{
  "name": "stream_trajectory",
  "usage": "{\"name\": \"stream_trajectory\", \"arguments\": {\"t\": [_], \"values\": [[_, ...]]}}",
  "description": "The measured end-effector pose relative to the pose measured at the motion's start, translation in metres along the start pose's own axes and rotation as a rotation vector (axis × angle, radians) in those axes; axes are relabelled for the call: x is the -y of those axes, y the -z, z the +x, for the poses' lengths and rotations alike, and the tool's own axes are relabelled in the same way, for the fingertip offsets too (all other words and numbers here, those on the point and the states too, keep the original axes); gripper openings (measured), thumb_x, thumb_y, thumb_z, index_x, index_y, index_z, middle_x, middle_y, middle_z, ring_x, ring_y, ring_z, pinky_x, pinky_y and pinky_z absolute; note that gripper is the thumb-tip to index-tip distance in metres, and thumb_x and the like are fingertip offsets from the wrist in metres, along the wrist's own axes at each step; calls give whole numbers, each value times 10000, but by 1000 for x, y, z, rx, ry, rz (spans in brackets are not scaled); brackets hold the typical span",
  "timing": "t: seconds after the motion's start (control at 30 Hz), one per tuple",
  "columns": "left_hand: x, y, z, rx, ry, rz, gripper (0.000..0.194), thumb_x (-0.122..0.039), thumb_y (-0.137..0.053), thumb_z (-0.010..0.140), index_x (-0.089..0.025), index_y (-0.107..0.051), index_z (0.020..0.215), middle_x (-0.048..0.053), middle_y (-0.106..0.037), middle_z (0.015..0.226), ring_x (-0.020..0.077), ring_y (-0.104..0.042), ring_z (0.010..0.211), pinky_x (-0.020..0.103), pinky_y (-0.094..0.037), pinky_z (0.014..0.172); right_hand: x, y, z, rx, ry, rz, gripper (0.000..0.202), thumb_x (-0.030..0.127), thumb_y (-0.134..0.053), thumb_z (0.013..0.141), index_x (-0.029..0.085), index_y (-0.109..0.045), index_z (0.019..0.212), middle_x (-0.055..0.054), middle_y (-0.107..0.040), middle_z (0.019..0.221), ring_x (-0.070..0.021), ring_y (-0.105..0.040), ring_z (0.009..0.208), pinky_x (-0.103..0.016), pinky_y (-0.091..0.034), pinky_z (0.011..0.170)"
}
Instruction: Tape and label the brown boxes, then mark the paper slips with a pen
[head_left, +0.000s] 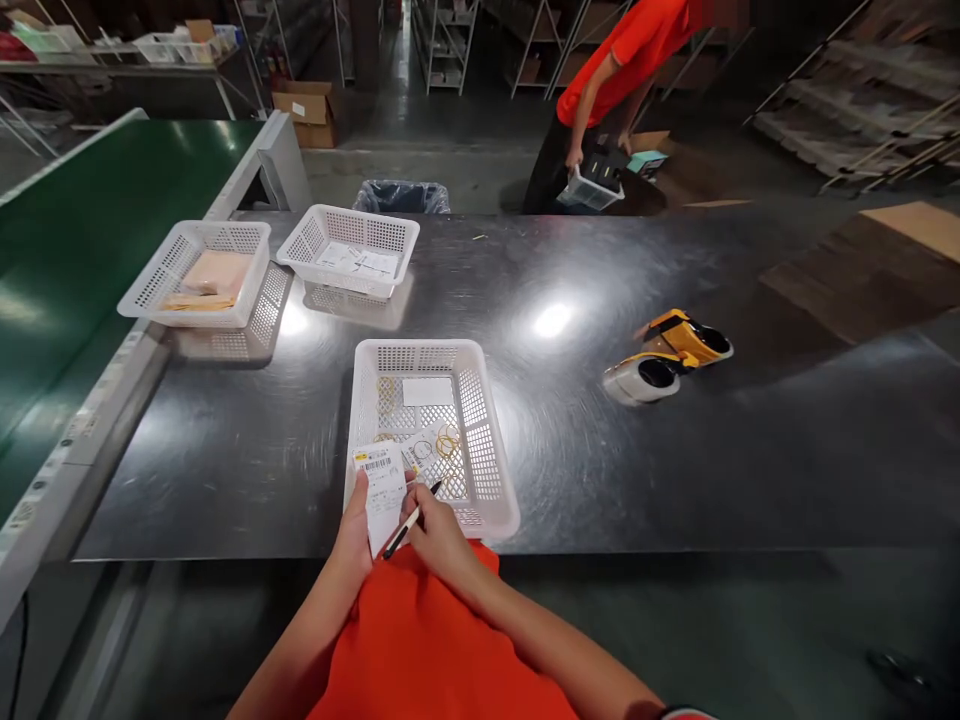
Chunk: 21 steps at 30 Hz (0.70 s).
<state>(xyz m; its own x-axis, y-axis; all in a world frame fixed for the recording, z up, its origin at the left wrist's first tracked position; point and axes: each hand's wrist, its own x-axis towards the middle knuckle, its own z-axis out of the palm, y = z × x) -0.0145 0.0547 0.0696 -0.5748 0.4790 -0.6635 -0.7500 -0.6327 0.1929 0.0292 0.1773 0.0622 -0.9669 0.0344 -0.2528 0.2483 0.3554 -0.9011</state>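
Observation:
My left hand [354, 525] holds a white printed slip [384, 490] with a barcode and a yellow mark, above the near left corner of a white plastic basket [491, 440]. Between the fingers of my right hand [439, 530] is a black and white pen [401, 533], slanting beside the slip's right edge. Inside the basket lie several yellow rubber bands [448, 443], a blank white card [427, 391] and another printed paper [422, 447], partly covered by my hands and the slip.
Two more white baskets, one with peach packages [217, 272], one with papers [360, 262], stand back left beside a green conveyor [97, 220]. A yellow tape dispenser [675, 350] and cardboard [862, 270] lie right. Beyond the table [570, 480], a person [615, 70] holds a bin.

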Motion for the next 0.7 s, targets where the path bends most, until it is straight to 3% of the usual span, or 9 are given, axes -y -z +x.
{"name": "stream_trajectory", "arguments": {"t": [0.1,0.2,0.23,0.3,0.37,0.43,0.57,0.7], "values": [[0,0,-3,49,46,-9,625,-574,-377,910,-82,-613,1215,171,-729,990,284,-688,927,422,-535,882,9,13,4,-126,-14,-160,80,274,-619,750,247,-544,748,26,-491,535,-151,-443,516,-249,-262,540],[5,-1,-6,69,55,-69,590,-590,-411,893,-124,-627,1182,130,-733,980,250,-693,876,394,-536,867,26,33,19,-234,136,-279,69,311,-610,797,242,-615,800,-30,-611,677,-188,-540,663,-264,-345,629],[8,-1,-9,63,64,-81,567,-588,-414,893,-146,-630,1176,113,-735,975,237,-695,859,384,-533,866,32,39,26,-204,214,-285,86,295,-586,816,243,-636,863,-46,-649,761,-205,-571,744,-279,-378,684],[14,-1,-15,43,131,-52,571,-610,-407,885,-163,-640,1154,105,-736,932,245,-700,844,388,-529,857,42,47,37,-26,327,-261,200,242,-545,837,256,-651,1007,-42,-680,836,-212,-598,815,-296,-413,744],[20,1,-23,29,236,35,629,-642,-385,874,-126,-658,1108,136,-729,858,291,-703,845,420,-528,838,46,49,44,186,333,-211,254,208,-528,842,267,-658,1053,-9,-682,782,-183,-604,728,-271,-425,690],[23,2,-32,49,302,121,675,-650,-338,881,-91,-671,1058,166,-719,829,323,-700,849,446,-524,829,45,45,45,314,294,-146,246,203,-507,860,267,-677,1025,14,-674,738,-152,-586,639,-239,-415,615],[24,3,-41,145,261,152,598,-579,-323,916,-106,-680,992,154,-712,851,288,-690,835,418,-523,821,37,36,43,310,258,-30,250,233,-482,886,254,-707,992,-4,-696,795,-155,-615,687,-248,-450,653],[19,0,-35,197,331,108,606,-664,-405,855,-125,-674,928,124,-691,775,249,-672,715,372,-524,733,44,40,40,130,312,4,230,256,-564,836,261,-722,1003,-48,-717,931,-216,-634,875,-336,-474,796]]}}
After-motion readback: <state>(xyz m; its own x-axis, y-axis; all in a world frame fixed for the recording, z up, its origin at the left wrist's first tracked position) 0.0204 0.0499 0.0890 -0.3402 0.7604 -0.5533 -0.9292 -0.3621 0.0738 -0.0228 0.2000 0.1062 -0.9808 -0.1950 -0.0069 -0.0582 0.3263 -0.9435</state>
